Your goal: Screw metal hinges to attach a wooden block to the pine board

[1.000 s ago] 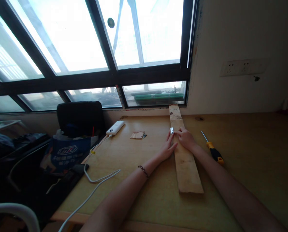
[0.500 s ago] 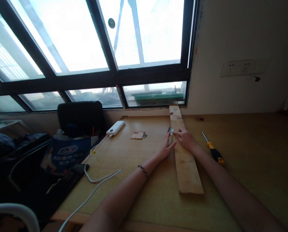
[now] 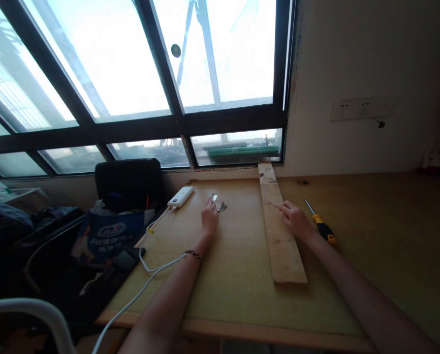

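My left hand [image 3: 209, 219] is stretched out over the wooden table [image 3: 235, 295], with a small metal hinge [image 3: 214, 197] pinched at its fingertips. Just right of it lie a small packet and some screws [image 3: 222, 207]. A long wooden plank [image 3: 281, 241] runs from the window sill toward me. My right hand [image 3: 297, 220] rests at the plank's right edge, its index finger laid across the wood, and holds nothing. A screwdriver with a yellow and black handle [image 3: 322, 227] lies just right of that hand.
A white power bank [image 3: 180, 196] with a white cable [image 3: 149, 268] sits left of my left hand. A black chair [image 3: 129, 182] and a blue bag [image 3: 111, 231] stand off the table's left edge. The window and wall close off the far side.
My left hand has carried the hinge off the plank and leftward to the packet and screws. My right hand has shifted slightly to the right. The view has tilted a little.
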